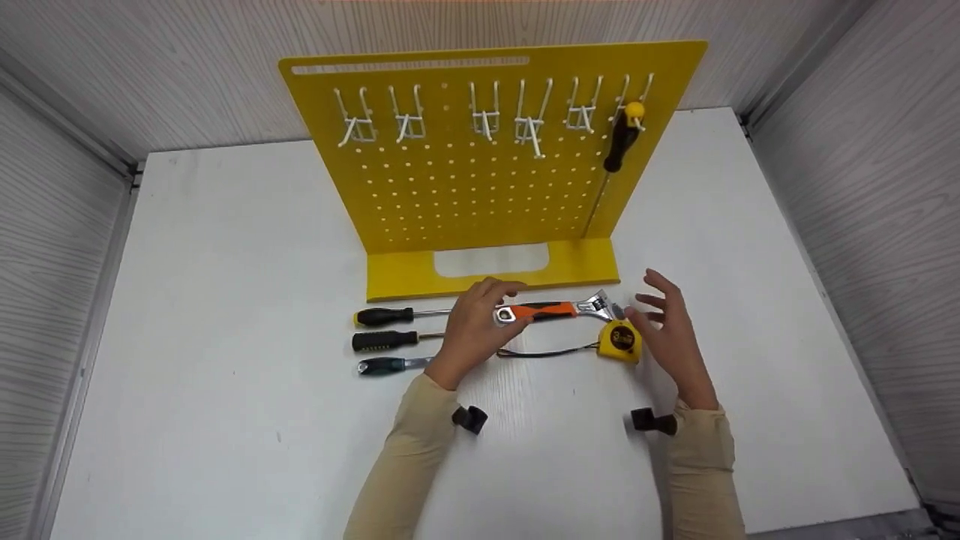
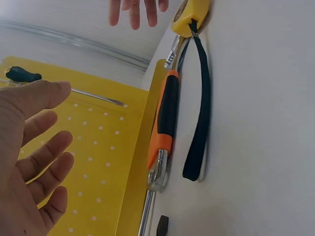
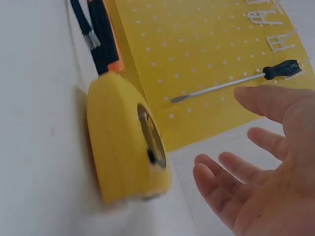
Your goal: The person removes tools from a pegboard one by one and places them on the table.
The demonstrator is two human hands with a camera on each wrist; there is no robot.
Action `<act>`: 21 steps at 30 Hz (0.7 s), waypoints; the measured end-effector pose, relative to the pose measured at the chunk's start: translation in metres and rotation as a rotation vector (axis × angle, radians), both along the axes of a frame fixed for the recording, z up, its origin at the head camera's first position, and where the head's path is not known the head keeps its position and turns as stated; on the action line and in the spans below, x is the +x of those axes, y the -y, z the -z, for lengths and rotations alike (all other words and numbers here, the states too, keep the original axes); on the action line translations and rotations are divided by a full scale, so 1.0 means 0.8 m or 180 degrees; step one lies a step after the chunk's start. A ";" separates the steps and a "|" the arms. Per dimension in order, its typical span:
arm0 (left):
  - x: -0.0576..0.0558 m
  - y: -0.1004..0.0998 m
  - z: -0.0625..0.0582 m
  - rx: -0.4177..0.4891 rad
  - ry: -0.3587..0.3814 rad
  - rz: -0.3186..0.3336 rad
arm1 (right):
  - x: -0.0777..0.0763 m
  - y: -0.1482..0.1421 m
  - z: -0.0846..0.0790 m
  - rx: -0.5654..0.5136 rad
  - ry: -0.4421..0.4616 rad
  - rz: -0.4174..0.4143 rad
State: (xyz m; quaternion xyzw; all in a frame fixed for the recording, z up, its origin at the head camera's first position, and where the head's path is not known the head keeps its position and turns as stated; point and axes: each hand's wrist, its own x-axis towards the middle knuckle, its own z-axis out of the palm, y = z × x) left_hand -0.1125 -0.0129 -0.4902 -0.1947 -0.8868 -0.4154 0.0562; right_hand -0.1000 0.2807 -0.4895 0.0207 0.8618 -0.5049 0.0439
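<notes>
My left hand [image 1: 474,324] hovers by the handle end of an adjustable wrench [image 1: 551,310] with an orange and black grip. Its fingers are loosely bent and hold nothing in the left wrist view. My right hand [image 1: 671,330], fingers spread and holding nothing, is just right of a yellow tape measure [image 1: 619,343]. The tape's dark wrist strap [image 2: 203,113] stretches left across the table, beside the wrench. Left of my left hand lie two screwdrivers, an upper one [image 1: 384,316] and a lower one [image 1: 384,341], plus a green-black handled tool [image 1: 381,366]; my hand and forearm hide their far ends.
A yellow pegboard [image 1: 480,180] stands behind the tools, its base [image 1: 397,279] close to the wrench. White hooks [image 1: 484,120] line its upper part. A screwdriver [image 1: 619,142] hangs from the rightmost hook. Pale walls [image 1: 855,187] border the white table [image 1: 240,420].
</notes>
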 end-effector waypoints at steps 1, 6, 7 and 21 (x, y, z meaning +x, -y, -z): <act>-0.002 0.000 -0.002 0.0093 0.0004 -0.0010 | -0.002 0.004 -0.001 -0.0081 -0.0006 0.0035; -0.011 -0.002 -0.012 0.0552 0.0142 -0.0001 | -0.016 0.022 -0.005 -0.0419 0.0057 0.0193; -0.012 -0.003 -0.014 0.0605 0.0190 0.0004 | -0.019 0.024 -0.006 -0.0459 0.0074 0.0224; -0.040 -0.024 -0.055 0.0804 0.0500 -0.0011 | -0.054 0.053 -0.010 -0.0973 -0.0252 0.0182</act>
